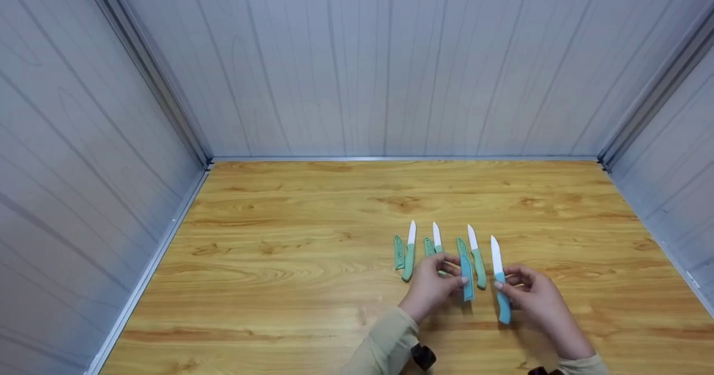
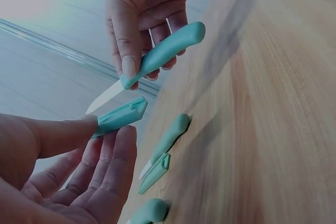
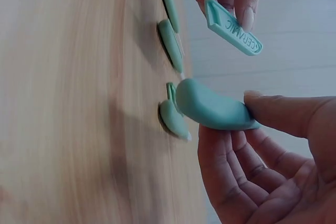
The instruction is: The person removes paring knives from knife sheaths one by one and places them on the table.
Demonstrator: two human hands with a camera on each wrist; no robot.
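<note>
My left hand pinches a blue knife sheath between thumb and fingers, its open end toward me; raised lettering reading CERAMIC shows on the sheath in the right wrist view. To its right, my right hand holds a paring knife by its blue handle, the white blade pointing away from me. Both are lifted above the table, knife and sheath apart and roughly side by side. In the left wrist view the bare blade passes just beyond the sheath.
On the wood-grain table lie green-handled knives: one at the left, one partly behind my left hand, one at the right. Green sheaths lie beside them. Pale panel walls enclose the table's back and sides.
</note>
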